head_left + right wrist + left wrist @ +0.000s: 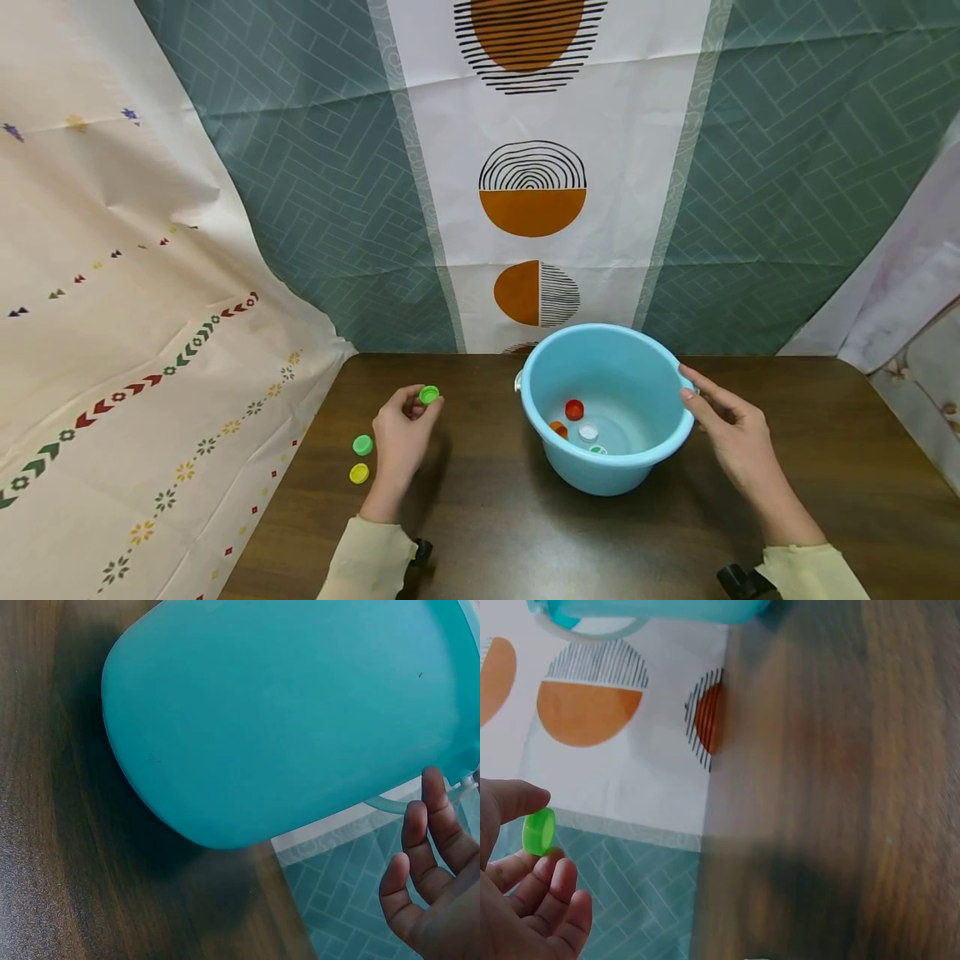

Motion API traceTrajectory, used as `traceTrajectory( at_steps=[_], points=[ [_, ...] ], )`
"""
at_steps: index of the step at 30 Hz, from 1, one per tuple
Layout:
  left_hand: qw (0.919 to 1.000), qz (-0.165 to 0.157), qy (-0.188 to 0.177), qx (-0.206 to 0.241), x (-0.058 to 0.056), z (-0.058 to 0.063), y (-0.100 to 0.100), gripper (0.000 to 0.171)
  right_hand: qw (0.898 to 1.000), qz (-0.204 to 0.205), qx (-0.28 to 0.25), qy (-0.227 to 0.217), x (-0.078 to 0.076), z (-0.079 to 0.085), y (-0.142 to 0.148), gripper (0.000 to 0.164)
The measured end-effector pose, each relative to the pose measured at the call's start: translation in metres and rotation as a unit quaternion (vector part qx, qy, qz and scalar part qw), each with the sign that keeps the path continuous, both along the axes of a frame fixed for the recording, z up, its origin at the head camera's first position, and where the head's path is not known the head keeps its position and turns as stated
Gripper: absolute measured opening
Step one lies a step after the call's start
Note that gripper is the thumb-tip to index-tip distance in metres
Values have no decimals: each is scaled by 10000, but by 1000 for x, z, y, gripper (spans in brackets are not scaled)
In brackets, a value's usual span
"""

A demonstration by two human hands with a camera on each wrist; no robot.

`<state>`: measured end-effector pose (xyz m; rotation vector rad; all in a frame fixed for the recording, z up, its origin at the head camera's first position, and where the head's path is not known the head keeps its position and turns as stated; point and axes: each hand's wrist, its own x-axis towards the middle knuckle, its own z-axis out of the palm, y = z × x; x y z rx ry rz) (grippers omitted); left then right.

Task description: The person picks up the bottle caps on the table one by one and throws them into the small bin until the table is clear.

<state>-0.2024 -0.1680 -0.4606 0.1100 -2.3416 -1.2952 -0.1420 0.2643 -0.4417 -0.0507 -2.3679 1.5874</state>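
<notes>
My left hand [401, 442] pinches a bright green bottle cap [429, 394] between thumb and fingers, raised above the table left of the bucket. In the left wrist view the same cap [538, 832] is seen from its side. A light blue bucket [603, 477] stands on the table, and my right hand [738, 442] holds its right rim. From the right wrist the bucket's outer wall [277, 727] fills much of the view, hiding the thumb. Inside the bucket lie a red cap [574, 409], an orange cap [558, 429], a white cap [588, 432] and a partly hidden green-and-white piece [597, 449].
A green cap [362, 445] and a yellow cap [359, 473] lie on the brown wooden table [510, 542], left of my left hand. Patterned cloth [315, 208] hangs behind the table's far edge. Cream cloth [150, 292] borders the left side.
</notes>
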Motion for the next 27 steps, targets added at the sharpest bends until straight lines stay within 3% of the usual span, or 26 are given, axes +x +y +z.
traceTrajectory(
  at_steps=[16, 27],
  points=[
    [9961, -236, 434, 734, -2, 20, 20, 27, 9999, 32, -51, 86, 0, 0, 0, 45],
    [9928, -325, 682, 929, 0, 32, 30, 31, 9999, 13, -59, 114, 1, 0, -1, 45]
  ],
)
